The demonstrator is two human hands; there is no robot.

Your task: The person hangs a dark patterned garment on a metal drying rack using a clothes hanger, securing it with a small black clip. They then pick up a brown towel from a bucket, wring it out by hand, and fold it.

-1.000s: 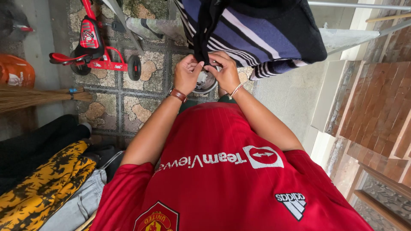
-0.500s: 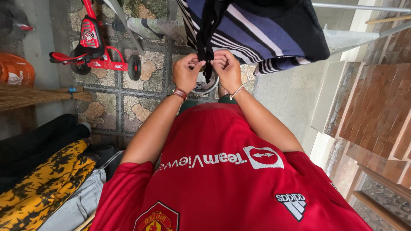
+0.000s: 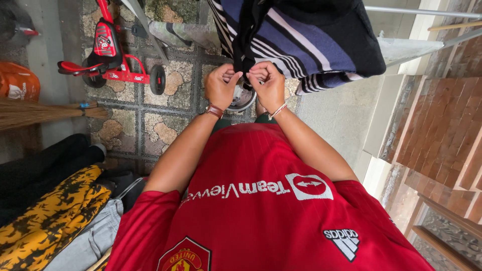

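Note:
A dark garment with blue, black and white stripes (image 3: 301, 40) hangs from above in front of me. A narrow black strip of it drops down at its left side. My left hand (image 3: 220, 85), with a brown strap on the wrist, pinches the lower end of that strip. My right hand (image 3: 268, 85), with a thin bracelet on the wrist, grips the same hem right beside it, fingertips almost touching. Below the hands a grey and white shoe (image 3: 241, 98) shows on the floor. I wear a red shirt.
A red child's tricycle (image 3: 113, 57) stands on the stone-patterned floor at upper left, a straw broom (image 3: 45, 114) and an orange bag (image 3: 19, 83) at the left. A pile of clothes, yellow-black, black and grey (image 3: 55, 216), lies at lower left. Brick steps (image 3: 442, 130) rise at the right.
Both hands stay pinched on the black hem, shifting slightly up then back down. The loose black end below the fingers half a second ago is now gathered in. The striped garment swayed a little.

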